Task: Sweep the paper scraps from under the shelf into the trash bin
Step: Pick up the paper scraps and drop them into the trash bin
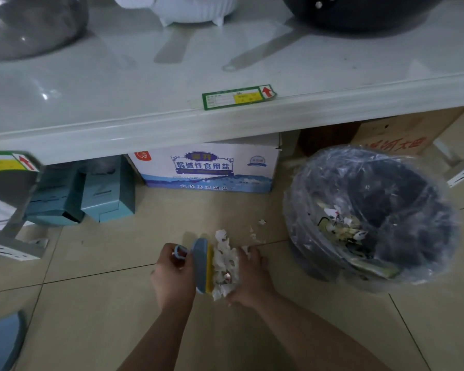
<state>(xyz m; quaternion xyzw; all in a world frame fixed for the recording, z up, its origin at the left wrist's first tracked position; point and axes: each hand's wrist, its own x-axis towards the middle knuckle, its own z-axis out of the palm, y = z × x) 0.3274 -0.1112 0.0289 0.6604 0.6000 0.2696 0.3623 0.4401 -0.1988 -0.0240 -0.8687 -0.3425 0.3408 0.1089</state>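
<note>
A heap of white paper scraps (227, 263) lies on the tiled floor in front of the shelf (172, 121). My left hand (172, 274) grips a small blue brush with yellow bristles (202, 265), pressed against the heap's left side. My right hand (251, 277) cups the heap from the right, fingers curled against the scraps. A few loose scraps (255, 232) lie just beyond the heap. The dark trash bin (373, 218), lined with a clear plastic bag, stands tilted to the right and holds some scraps.
Under the shelf stand a white and blue carton (206, 167), two teal boxes (91, 194) and a brown carton (394, 137). A metal shelf foot (14, 236) is at the left. A blue object (3, 338) sits at the bottom left corner.
</note>
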